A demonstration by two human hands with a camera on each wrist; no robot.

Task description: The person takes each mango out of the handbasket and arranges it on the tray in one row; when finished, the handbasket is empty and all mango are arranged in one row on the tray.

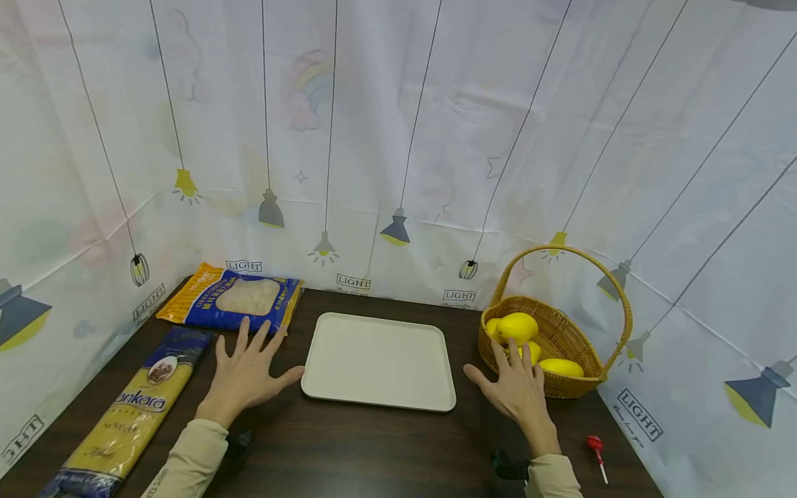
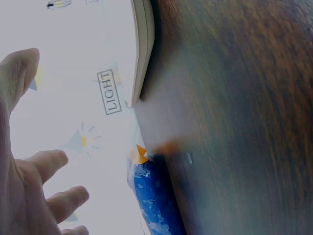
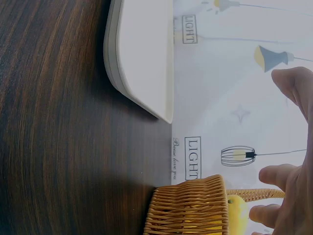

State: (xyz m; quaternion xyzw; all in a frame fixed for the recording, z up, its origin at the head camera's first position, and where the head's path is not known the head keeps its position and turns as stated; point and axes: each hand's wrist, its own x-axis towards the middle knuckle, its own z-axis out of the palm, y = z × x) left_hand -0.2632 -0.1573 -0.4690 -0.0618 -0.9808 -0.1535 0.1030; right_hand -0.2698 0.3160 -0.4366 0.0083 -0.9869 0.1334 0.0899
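Observation:
My left hand [image 1: 245,379] is held with fingers spread, between the blue-and-orange bag [image 1: 243,297] behind it and the white tray [image 1: 380,361] to its right. Nothing is in its grasp. My right hand [image 1: 515,393], fingers also spread and holding nothing, hovers in front of the wicker basket [image 1: 560,328]. Several yellow lemons [image 1: 517,327] lie in that basket, partly hidden by the fingertips. In the right wrist view the basket's side [image 3: 188,208] and one lemon [image 3: 237,215] appear below the hand. The left wrist view shows the blue bag [image 2: 156,200] beyond the fingers [image 2: 68,201].
A long yellow-and-blue pasta packet [image 1: 133,408] lies along the left of the dark wooden table [image 1: 361,453]. At the right lies a red lollipop [image 1: 596,449] on a white stick. A white printed curtain [image 1: 398,138] closes off the back and sides.

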